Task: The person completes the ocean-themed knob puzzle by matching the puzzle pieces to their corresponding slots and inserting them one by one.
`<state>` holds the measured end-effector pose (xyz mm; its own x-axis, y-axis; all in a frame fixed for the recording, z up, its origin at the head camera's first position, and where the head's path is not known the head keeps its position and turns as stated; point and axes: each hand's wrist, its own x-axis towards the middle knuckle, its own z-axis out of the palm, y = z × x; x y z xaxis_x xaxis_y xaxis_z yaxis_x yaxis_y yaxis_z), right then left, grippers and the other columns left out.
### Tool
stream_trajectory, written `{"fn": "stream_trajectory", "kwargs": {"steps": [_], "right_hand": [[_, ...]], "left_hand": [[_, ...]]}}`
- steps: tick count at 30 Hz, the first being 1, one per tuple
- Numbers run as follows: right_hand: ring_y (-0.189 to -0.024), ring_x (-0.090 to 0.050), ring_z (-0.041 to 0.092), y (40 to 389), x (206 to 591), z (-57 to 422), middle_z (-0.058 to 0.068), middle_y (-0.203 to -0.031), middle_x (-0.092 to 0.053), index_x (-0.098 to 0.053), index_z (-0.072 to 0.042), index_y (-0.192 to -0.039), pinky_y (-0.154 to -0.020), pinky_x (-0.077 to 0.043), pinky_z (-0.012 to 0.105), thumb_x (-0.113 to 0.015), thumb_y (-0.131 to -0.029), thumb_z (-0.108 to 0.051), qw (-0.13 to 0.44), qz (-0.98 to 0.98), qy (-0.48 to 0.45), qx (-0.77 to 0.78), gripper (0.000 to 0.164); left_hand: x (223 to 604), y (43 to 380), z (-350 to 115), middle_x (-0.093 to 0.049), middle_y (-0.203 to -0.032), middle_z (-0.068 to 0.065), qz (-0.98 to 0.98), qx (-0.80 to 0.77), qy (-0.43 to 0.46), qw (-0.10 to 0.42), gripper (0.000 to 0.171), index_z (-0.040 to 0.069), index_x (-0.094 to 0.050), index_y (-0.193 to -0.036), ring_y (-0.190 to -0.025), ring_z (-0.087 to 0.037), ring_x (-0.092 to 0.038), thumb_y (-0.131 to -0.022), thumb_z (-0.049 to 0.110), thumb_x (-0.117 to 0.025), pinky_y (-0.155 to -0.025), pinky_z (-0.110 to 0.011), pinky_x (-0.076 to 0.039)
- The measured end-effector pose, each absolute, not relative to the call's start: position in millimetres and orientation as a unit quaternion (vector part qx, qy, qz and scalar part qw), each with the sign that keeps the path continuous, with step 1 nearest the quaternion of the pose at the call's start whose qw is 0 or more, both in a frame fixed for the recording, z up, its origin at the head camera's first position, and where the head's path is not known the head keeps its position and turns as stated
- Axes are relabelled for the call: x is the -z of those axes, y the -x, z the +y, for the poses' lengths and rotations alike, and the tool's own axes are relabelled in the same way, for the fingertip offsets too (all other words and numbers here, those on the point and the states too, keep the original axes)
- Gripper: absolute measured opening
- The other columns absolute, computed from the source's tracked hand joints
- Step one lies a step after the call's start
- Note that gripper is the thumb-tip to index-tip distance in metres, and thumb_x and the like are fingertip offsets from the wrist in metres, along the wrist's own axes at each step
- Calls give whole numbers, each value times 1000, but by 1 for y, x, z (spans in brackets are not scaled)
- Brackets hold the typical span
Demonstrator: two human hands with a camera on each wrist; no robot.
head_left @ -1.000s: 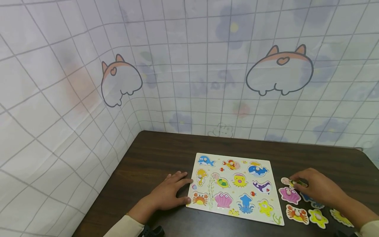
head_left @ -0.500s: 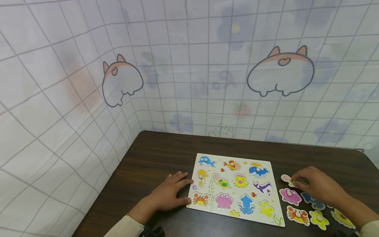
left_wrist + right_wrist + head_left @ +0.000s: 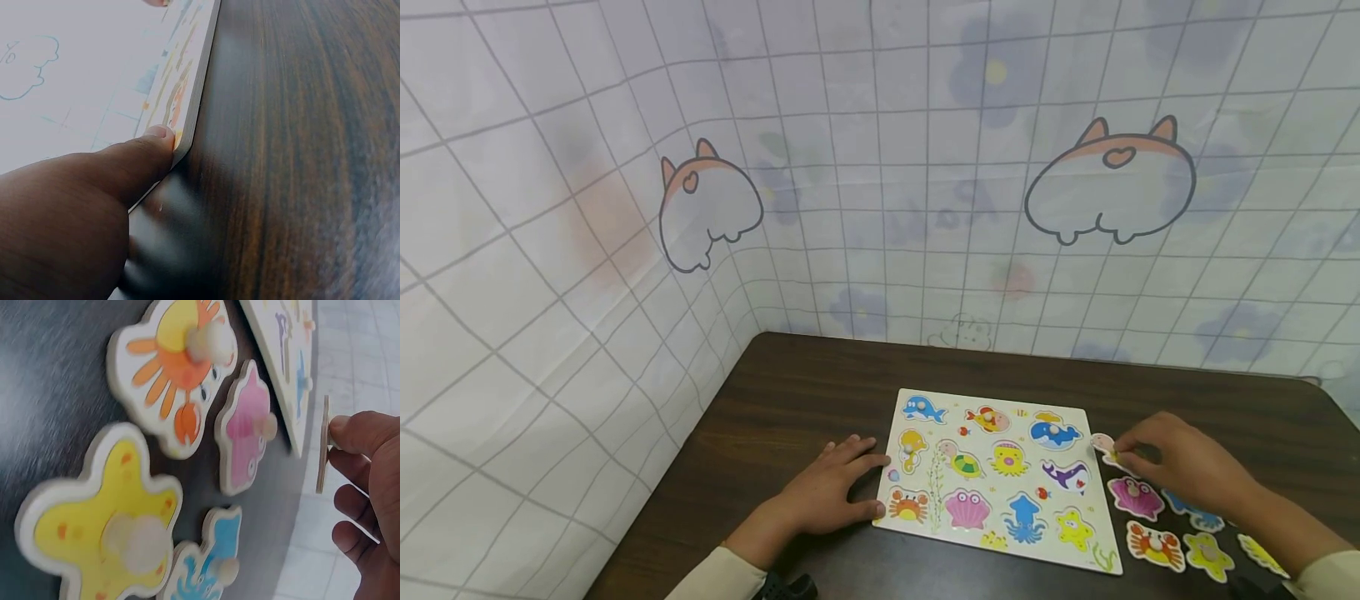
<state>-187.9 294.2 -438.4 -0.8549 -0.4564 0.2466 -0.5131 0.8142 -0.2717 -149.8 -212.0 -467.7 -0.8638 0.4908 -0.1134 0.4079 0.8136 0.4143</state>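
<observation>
Turtle piece [image 3: 1104, 447], pinched by the right hand [image 3: 1187, 462] beside the puzzle board [image 3: 1099, 504], whose left edge the left hand [image 3: 833, 485] touches with unclenched fingers, seems at the carrying step and likely next needs aligning over the turtle recess [image 3: 962, 461].

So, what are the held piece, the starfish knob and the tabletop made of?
Held piece: likely plywood or fibreboard, going by its thin, brownish, layered-looking edge. Starfish knob: probably bare wood, pale and unprinted, though blurred. Tabletop: dark streaked grain, slight sheen; wood, veneer or laminate, can't tell.
</observation>
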Motion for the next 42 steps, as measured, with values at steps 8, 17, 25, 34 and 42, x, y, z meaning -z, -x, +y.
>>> {"fn": "stream_trajectory", "kwargs": {"steps": [8, 17, 25, 34, 42], "right_hand": [[-92, -58, 10, 189, 434, 277, -19, -95, -63, -77, -30, -93, -74, -57, 39, -86, -84, -22, 78, -948, -257, -173, 15], [-91, -58, 10, 192, 431, 256, -17, -96, -63, -78, -30, -94, -72, -57, 37, -85, -85, -20, 73, -943, -266, -186, 15], [-94, -59, 11, 196, 435, 240, -20, -98, -63, -77, -33, -96, -74, -56, 35, -84, -87, -19, 70, -930, -291, -211, 18], [-97, -57, 9, 200, 436, 214, -22, -97, -64, -77, -33, -94, -77, -55, 36, -83, -88, -19, 59, -926, -312, -204, 16], [-100, -58, 10, 202, 438, 191, -22, -97, -63, -77, -34, -93, -81, -56, 39, -82, -90, -24, 33, -927, -311, -207, 11]], "left_hand": [[470, 152, -213, -35, -164, -4, 947, -187, -242, 102, 69, 29, -50, -152, -153, -32, -25, -94, 62, -64, -121, -58, -20], [466, 152, -212, -36, -163, -6, 945, -189, -246, 100, 68, 27, -50, -152, -152, -33, -26, -94, 59, -67, -121, -59, -21], [467, 151, -212, -36, -163, -6, 945, -190, -245, 101, 68, 27, -51, -152, -152, -33, -26, -94, 59, -67, -121, -59, -21], [467, 150, -212, -35, -163, -5, 946, -191, -242, 103, 68, 28, -51, -152, -152, -33, -26, -94, 59, -67, -121, -59, -20], [468, 150, -213, -35, -163, -5, 945, -196, -240, 104, 68, 28, -50, -152, -152, -32, -25, -93, 60, -67, -121, -59, -19]]}}
